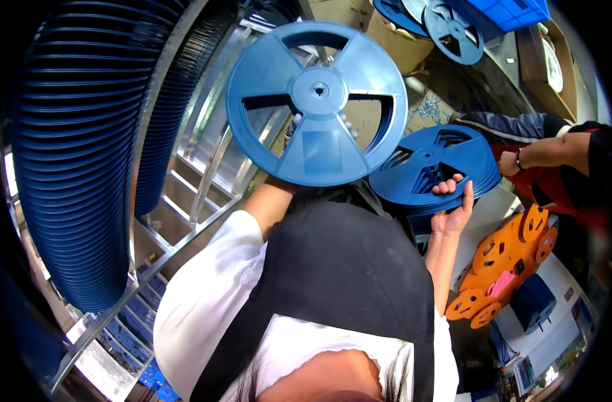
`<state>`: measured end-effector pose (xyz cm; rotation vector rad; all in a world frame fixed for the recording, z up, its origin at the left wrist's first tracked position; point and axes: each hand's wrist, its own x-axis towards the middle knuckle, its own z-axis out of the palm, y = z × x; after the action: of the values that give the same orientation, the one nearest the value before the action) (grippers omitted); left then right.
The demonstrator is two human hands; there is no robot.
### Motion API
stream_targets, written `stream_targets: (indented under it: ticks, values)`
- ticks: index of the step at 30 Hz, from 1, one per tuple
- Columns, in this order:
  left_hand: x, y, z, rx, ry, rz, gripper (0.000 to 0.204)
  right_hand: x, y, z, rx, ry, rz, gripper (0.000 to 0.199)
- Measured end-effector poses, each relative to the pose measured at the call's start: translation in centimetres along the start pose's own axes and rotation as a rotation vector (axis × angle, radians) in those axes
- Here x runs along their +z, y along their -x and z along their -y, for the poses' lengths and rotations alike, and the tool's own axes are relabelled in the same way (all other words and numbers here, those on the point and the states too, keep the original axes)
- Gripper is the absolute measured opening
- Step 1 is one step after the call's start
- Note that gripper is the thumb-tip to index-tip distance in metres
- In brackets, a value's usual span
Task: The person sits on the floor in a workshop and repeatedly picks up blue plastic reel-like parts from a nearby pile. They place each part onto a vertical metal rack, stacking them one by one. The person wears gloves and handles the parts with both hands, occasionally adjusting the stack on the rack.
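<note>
Head view: the left hand (294,127), mostly hidden, fingers curled round its back, holds up 1 blue reel (317,102) beside a long row of blue reels (78,154) on a metal rack (205,201). Right hand (453,204), fingers curled, grips a blue reel stack (430,164). Orange reels (504,268) lie lower right.

left hand (294,127): raised, mostly hidden, fingers gripping | right hand (453,204): raised, palm up, fingers curled

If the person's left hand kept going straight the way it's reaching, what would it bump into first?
Probably nothing new: the left hand is already behind the single blue reel it holds up. Beyond that lie a cardboard box and more reels, though depth is unclear.
</note>
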<state>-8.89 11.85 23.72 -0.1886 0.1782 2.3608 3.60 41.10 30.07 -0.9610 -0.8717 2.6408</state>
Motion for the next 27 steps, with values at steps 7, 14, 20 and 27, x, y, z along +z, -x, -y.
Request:
stream_targets:
  ticks: [7,14,20,27]
  values:
    - [4.7,4.4,-0.5,0.165,-0.106,-0.363,0.062,-0.6,-0.9,-0.4,0.089,-0.056,-0.031,0.03]
    - [4.7,0.7,-3.3,0.515,-0.895,-0.568,0.046,-2.2,-1.8,-1.3,0.179,-0.058,-0.172,0.028]
    - [2.1,-6.6,-8.6,0.614,-0.747,-0.53,0.039,-3.2,-1.9,-1.7,0.225,-0.087,-0.196,0.027]
    - [2.4,-10.1,-12.1,0.552,-0.588,-0.602,0.048,-3.4,-1.4,-2.2,0.235,-0.123,-0.238,0.028]
